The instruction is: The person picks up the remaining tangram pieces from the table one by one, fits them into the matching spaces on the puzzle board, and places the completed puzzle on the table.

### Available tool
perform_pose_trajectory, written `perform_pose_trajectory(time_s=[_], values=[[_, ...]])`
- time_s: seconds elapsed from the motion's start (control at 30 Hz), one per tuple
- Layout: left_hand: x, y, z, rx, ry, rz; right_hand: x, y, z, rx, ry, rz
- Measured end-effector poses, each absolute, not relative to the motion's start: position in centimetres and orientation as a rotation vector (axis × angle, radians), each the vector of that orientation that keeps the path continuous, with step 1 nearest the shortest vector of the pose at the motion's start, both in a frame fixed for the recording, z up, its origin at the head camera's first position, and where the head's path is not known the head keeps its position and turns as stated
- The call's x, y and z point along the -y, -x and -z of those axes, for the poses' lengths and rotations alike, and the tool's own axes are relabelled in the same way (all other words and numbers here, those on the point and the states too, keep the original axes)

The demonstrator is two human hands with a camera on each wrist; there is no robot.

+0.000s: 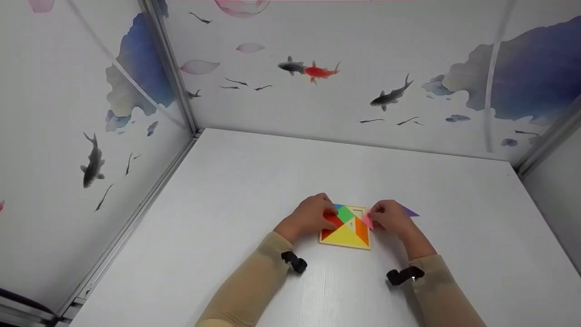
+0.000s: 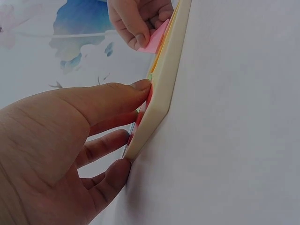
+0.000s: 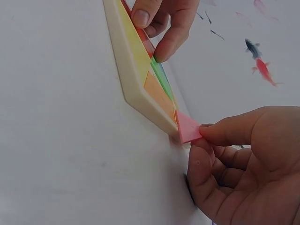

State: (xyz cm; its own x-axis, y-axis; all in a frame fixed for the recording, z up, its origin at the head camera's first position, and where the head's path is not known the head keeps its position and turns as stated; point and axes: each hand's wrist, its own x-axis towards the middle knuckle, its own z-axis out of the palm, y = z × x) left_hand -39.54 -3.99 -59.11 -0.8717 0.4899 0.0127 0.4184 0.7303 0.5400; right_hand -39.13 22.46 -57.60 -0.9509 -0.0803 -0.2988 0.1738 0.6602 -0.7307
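A tangram board [image 1: 345,247] with a pale frame lies on the table. In it are a large yellow triangle [image 1: 346,237], an orange piece [image 1: 361,232], a green square [image 1: 346,215], red parts [image 1: 335,220] and a bit of blue. My left hand [image 1: 309,212] rests over the board's left side, thumb and fingertips spread on the red surface. Between thumb and index finger, my right hand [image 1: 392,218] pinches a pink triangle [image 3: 188,129] at the board's right edge. Bare recesses show near the top right corner and beside the orange piece.
A purple triangle [image 1: 411,211] lies on the white table [image 1: 281,163], partly behind the right hand. White panels [image 1: 345,104] painted with fish enclose the table at the back and sides. Each wrist wears a small black camera [image 1: 295,262].
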Motion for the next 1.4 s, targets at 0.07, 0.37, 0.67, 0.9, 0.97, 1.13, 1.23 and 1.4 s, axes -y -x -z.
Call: perform_pose_trajectory(time_s=[0.07,0.37,0.67,0.9,0.97,1.13,1.23,1.4], values=[[4.0,39.5,59.1,-2.799,-0.735,-0.824,-22.5,39.2,57.6,-2.569,-0.067,1.187],[4.0,39.3,58.8,-2.778,-0.707,-0.851,-22.3,39.0,57.6,-2.567,-0.027,1.229],[3.9,39.4,58.8,-2.777,-0.703,-0.857,-22.1,39.0,57.6,-2.565,-0.035,1.216],[3.9,39.5,58.9,-2.781,-0.716,-0.835,-21.6,39.0,57.7,-2.553,-0.059,1.211],[4.0,39.6,59.0,-2.781,-0.719,-0.833,-21.4,39.1,57.7,-2.548,-0.059,1.212],[4.0,39.4,58.9,-2.789,-0.741,-0.835,-21.0,38.8,57.5,-2.548,-0.048,1.217],[4.1,39.3,58.7,-2.791,-0.753,-0.845,-20.8,38.7,57.5,-2.551,-0.039,1.226],[4.1,39.2,58.6,-2.787,-0.759,-0.849,-20.6,38.5,57.4,-2.543,-0.042,1.241]])
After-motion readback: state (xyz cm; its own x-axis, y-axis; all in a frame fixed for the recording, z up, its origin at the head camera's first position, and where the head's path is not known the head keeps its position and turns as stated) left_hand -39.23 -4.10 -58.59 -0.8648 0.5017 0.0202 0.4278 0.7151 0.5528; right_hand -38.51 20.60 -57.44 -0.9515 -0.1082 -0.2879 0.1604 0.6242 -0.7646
